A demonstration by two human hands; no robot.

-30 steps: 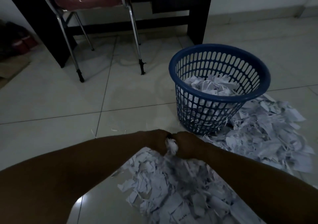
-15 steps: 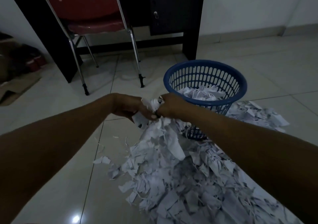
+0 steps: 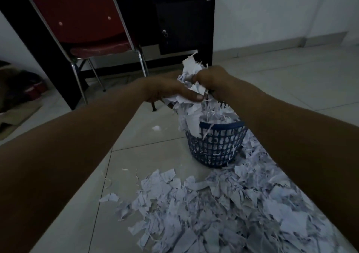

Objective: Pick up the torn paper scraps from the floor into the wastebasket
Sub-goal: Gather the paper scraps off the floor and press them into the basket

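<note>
Both hands hold one bunch of white paper scraps (image 3: pixel 191 69) above the blue wastebasket (image 3: pixel 217 146). My left hand (image 3: pixel 169 89) grips the bunch from the left, thumb curled under it. My right hand (image 3: pixel 211 78) grips it from the right. Scraps trail down from the bunch into the basket's mouth, where more scraps are heaped above the rim. A wide pile of torn paper scraps (image 3: pixel 223 210) covers the floor tiles in front of and to the right of the basket.
A red chair (image 3: pixel 93 39) with chrome legs stands at the back left, in front of a dark desk (image 3: pixel 182 19). Dark shoes (image 3: pixel 29 83) and cardboard lie at the far left. Bare tiles stretch left of the pile.
Both hands lifted a bunch of scraps from the floor pile and carried it up over the wastebasket. Loose pieces fall from it.
</note>
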